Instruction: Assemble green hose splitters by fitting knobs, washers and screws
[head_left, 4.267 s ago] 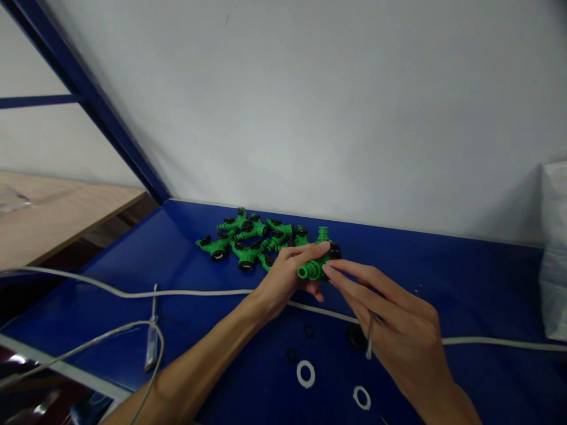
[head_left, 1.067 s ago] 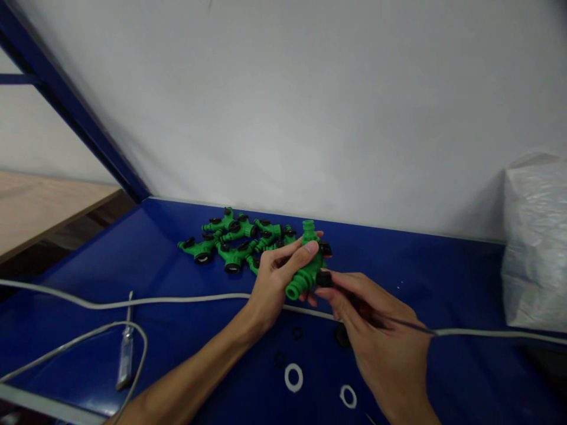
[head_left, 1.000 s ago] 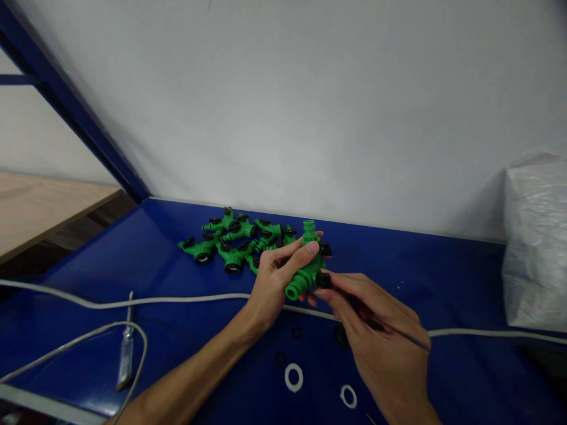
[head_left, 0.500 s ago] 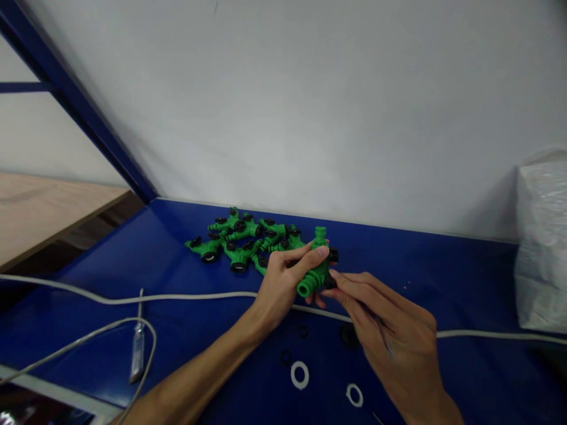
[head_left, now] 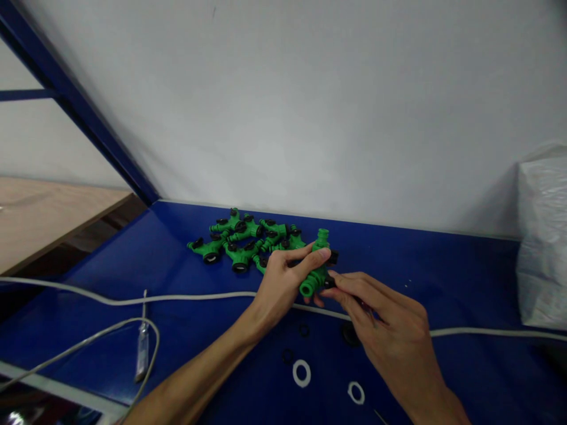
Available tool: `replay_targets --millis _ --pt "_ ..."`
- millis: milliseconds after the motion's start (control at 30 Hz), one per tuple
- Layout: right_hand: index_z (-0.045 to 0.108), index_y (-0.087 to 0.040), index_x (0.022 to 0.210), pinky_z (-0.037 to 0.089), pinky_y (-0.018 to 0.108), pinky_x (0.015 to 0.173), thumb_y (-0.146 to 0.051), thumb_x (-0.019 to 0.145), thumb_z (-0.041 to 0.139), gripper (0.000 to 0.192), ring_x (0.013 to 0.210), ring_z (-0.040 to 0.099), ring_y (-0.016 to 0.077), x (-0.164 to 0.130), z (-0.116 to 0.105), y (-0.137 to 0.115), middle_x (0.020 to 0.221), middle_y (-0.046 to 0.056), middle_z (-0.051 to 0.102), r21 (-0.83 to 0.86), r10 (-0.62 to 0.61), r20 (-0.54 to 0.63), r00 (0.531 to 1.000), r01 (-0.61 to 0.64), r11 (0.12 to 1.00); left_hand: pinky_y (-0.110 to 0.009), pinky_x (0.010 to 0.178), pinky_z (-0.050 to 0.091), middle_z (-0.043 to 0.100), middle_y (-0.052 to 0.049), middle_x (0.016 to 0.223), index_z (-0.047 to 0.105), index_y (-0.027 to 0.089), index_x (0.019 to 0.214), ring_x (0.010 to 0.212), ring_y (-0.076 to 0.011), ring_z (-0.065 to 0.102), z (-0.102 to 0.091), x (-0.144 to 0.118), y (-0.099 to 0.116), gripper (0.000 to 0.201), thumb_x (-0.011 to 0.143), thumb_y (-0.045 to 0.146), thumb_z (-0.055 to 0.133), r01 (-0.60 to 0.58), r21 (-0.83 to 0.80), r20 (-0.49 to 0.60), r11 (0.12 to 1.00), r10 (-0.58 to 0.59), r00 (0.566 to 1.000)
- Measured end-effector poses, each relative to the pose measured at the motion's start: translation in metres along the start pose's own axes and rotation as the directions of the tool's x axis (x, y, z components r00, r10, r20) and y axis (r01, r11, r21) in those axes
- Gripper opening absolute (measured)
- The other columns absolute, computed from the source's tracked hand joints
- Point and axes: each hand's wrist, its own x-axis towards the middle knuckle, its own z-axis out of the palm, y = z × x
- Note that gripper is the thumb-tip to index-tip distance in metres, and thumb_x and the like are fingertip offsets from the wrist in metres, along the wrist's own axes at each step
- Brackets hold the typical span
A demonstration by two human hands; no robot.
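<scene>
My left hand (head_left: 283, 274) grips a green Y-shaped hose splitter (head_left: 315, 277), thumb on top and fingers curled beneath. One of its spouts points up and away, another towards me. On its right side sits a black valve knob (head_left: 333, 257). My right hand (head_left: 390, 330) is closed, thumb and index finger pinching a second black knob (head_left: 328, 283) against the splitter's side. Something thin and reddish shows in the right palm, too hidden to name. Behind the left hand lie several similar green splitters (head_left: 241, 255) with black knobs and collars.
On the blue table (head_left: 212, 348) lie a white ring washer (head_left: 295, 381), another white ring (head_left: 349, 396), small black rings (head_left: 303, 330) and a black collar (head_left: 349, 334). A white cable (head_left: 195, 297) crosses the table. A clear-handled screwdriver (head_left: 142, 348) lies left; a wrapped white package (head_left: 543, 236) stands right.
The view has shifted slightly. My right hand has turned a little at the black knob, and reddish colour now shows in its palm. The left hand keeps its grip on the splitter.
</scene>
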Motion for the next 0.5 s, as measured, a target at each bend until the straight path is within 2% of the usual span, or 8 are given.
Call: replay_targets --millis 100,167,233,333,433,500 --pt "0.068 -0.021 0.122 0.063 0.029 0.083 0.002 0.091 0.055 0.041 0.09 0.075 0.0182 -0.004 -0.008 0.01 0.102 0.007 0.076 -0.13 -0.193 0.101 0.976 0.205 0.97 -0.019 0.039 0.04 0.059 0.001 0.057 0.072 0.012 0.07 0.039 -0.0083 0.053 -0.001 0.001 -0.004 0.04 0.084 0.049 0.069 0.035 -0.002 0.056 0.999 -0.035 0.998" --pt "0.065 -0.018 0.128 0.062 0.033 0.087 0.0 0.094 0.051 0.042 0.094 0.074 0.0205 -0.005 -0.016 0.015 0.105 0.01 0.076 -0.185 -0.295 0.186 0.937 0.328 0.926 -0.02 0.041 0.042 0.056 0.001 0.055 0.069 0.012 0.067 0.039 -0.0076 0.05 0.0 0.0 -0.006 0.041 0.084 0.049 0.069 0.071 -0.014 0.087 0.997 -0.069 0.994" --pt "0.064 -0.017 0.131 0.062 0.035 0.089 -0.002 0.096 0.05 0.041 0.095 0.074 0.0217 -0.004 -0.021 0.018 0.106 0.011 0.076 -0.202 -0.35 0.241 0.905 0.4 0.894 -0.021 0.042 0.044 0.053 0.003 0.053 0.069 0.012 0.067 0.038 -0.0072 0.047 0.001 -0.001 -0.007 0.04 0.084 0.049 0.069 0.092 -0.039 0.11 0.995 -0.087 0.99" --pt "0.066 -0.019 0.127 0.063 0.029 0.085 -0.001 0.094 0.053 0.04 0.09 0.075 0.0185 0.0 -0.02 0.014 0.103 0.007 0.077 -0.161 -0.309 0.204 0.929 0.343 0.925 -0.022 0.043 0.046 0.051 0.004 0.051 0.067 0.013 0.066 0.038 -0.0072 0.044 0.003 -0.002 -0.007 0.04 0.084 0.048 0.069 0.076 -0.074 0.106 0.994 -0.068 0.992" --pt "0.073 -0.02 0.109 0.064 0.022 0.075 -0.003 0.092 0.056 0.029 0.079 0.076 0.0154 0.007 -0.013 0.004 0.09 0.003 0.077 -0.082 -0.181 0.102 0.978 0.19 0.978 -0.023 0.043 0.045 0.05 0.004 0.048 0.066 0.013 0.062 0.037 -0.0074 0.043 0.003 -0.002 -0.007 0.041 0.084 0.047 0.069 0.07 -0.071 0.058 0.995 -0.066 0.996" --pt "0.075 -0.021 0.098 0.065 0.021 0.068 -0.005 0.092 0.056 0.025 0.071 0.076 0.015 0.011 -0.01 -0.003 0.083 0.002 0.076 -0.034 -0.096 0.086 0.992 0.1 0.994 -0.022 0.042 0.043 0.052 0.003 0.049 0.066 0.013 0.063 0.037 -0.0075 0.043 0.003 -0.002 -0.006 0.04 0.083 0.047 0.07 0.074 -0.053 0.047 0.996 -0.071 0.996"
